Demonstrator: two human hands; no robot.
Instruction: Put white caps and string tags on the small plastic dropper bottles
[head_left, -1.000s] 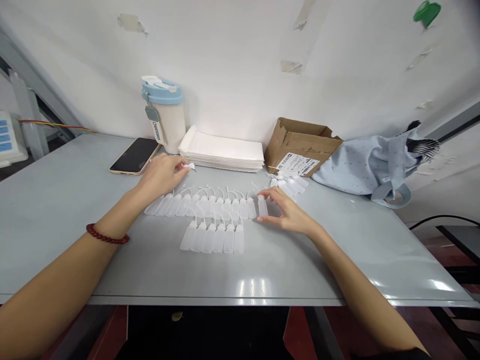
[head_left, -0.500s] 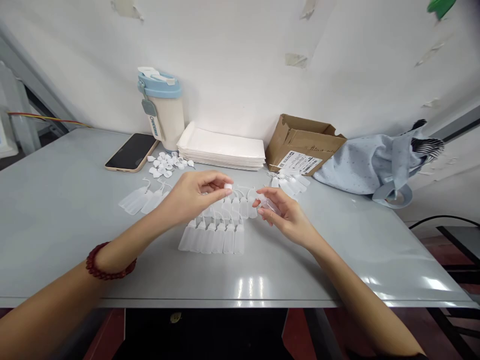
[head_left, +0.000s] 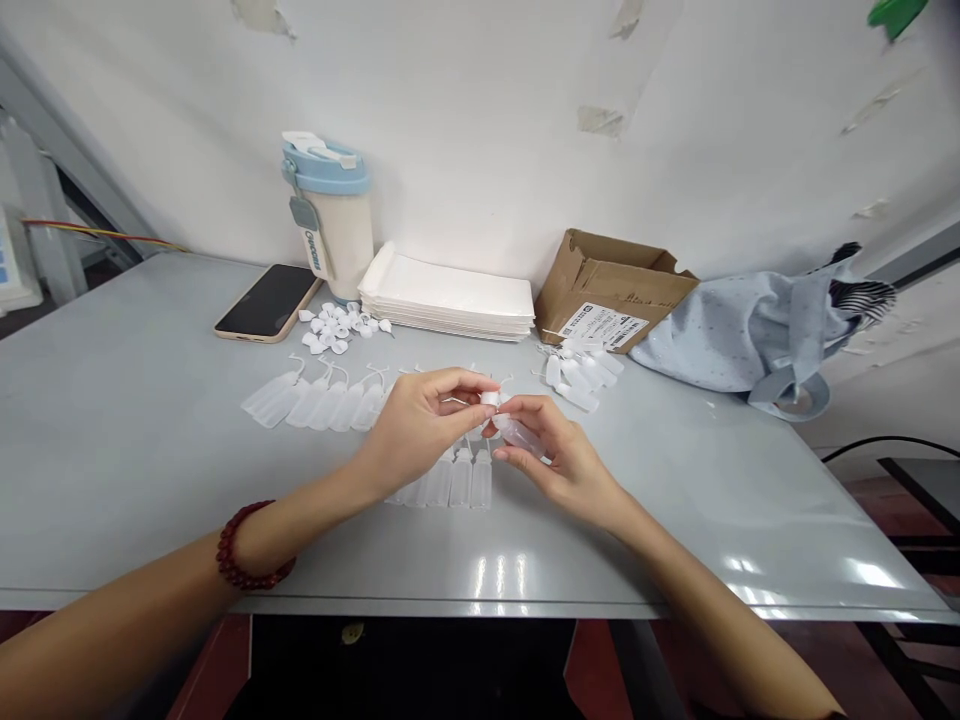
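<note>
My left hand [head_left: 427, 425] pinches a small white cap [head_left: 490, 398] between thumb and fingertips. Close beside it, my right hand [head_left: 559, 455] is closed around a small translucent plastic bottle [head_left: 520, 436], tilted with its neck toward the cap. Cap and bottle neck meet or nearly touch; the fingers partly hide the join. Under and in front of my hands lie rows of translucent bottles [head_left: 460, 480] with thin curved tips, partly covered by my left hand. More such bottles [head_left: 330, 405] lie to the left.
A pile of white caps [head_left: 330, 328] lies near a phone [head_left: 268, 303] and a blue-lidded cup [head_left: 337, 225]. Behind my hands are stacked white envelopes [head_left: 450, 300]. Several loose bottles [head_left: 577, 375] lie before a cardboard box [head_left: 611, 290]; a light-blue cloth bag [head_left: 720, 335] is at right.
My left hand has moved right with the cap, up to the bottle neck. My right hand has shifted slightly left with the bottle.
</note>
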